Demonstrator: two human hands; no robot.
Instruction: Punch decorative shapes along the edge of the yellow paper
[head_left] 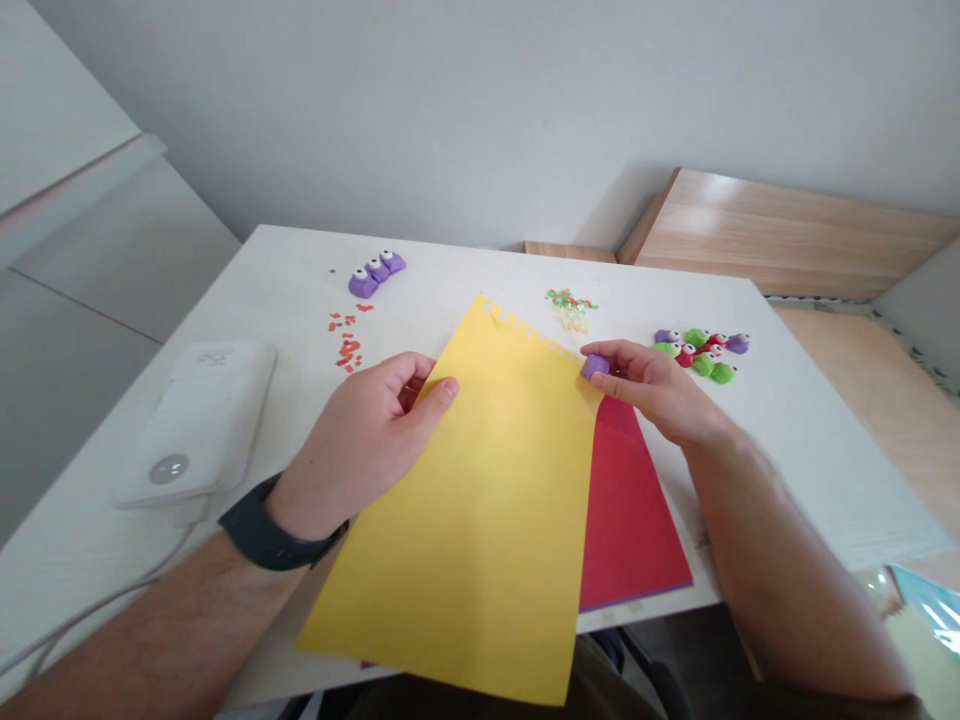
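Observation:
A yellow sheet of paper lies across the white table, its top edge notched with a row of small punched holes. My left hand pinches the sheet's left edge, thumb on top. My right hand grips a small purple punch set on the sheet's top right corner. A red sheet lies under the yellow one, showing on the right.
A cluster of purple punches with googly eyes sits at the far left. More purple, green and red punches lie at the right. Red paper bits and mixed confetti are scattered. A white device with a cable rests at the left.

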